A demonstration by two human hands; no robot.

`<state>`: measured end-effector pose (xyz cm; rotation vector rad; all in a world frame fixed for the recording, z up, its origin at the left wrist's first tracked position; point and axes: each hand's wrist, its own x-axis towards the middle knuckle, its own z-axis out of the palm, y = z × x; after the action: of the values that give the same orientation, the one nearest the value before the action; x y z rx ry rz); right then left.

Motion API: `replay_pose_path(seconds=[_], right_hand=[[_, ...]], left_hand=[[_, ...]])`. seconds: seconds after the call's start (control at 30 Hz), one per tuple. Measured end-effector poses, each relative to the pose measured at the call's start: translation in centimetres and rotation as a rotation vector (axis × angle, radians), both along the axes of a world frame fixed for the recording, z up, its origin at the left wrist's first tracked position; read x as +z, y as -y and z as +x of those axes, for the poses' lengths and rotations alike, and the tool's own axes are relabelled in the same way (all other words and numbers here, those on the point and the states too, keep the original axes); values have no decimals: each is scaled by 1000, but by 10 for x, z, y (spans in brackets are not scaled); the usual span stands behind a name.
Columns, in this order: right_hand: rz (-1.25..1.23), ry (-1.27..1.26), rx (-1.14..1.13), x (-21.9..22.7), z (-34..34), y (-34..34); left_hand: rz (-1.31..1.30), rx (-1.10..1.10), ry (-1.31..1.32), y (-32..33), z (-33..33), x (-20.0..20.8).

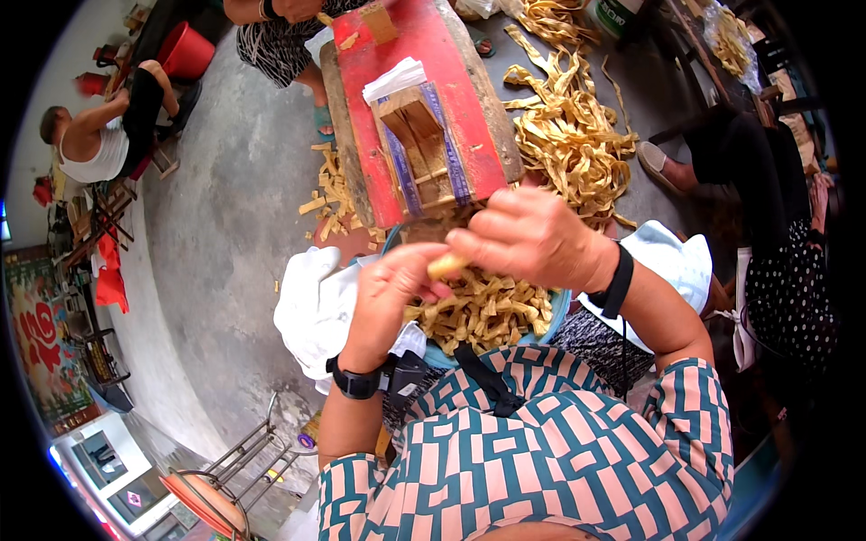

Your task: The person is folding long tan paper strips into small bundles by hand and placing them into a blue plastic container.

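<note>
Patterned shirt (528,442) lay nearest my view | left hand (388,290) and right hand (541,236): fingers pinched closed on one blurred yellow piece (446,265), held above the blue basin (563,311) | I judged even tension and steady pinching would keep its shape tidy.

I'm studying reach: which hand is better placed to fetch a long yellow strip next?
Probably the right hand: it is nearer the pile of long yellow strips, while the left hand, holding a small yellow piece, is farther away.

Grey concrete floor (239,225), pale wall (56,77), orange-seated metal stool (209,501)
</note>
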<state>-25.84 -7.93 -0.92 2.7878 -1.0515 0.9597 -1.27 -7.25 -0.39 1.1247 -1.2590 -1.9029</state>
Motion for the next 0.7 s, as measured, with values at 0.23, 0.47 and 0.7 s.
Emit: replay_pose_path(seconds=[0.23,0.47,0.7], right_hand=[[-19,86,51,8,-2,-17],[369,393,84,-4,14,-44],[1256,744,279,12,16,-68]], left_hand=[[244,-105,-292,-33,14,19],[-157,2,-723,-47,16,35],[-1279,-268,630,-51,-8,47]])
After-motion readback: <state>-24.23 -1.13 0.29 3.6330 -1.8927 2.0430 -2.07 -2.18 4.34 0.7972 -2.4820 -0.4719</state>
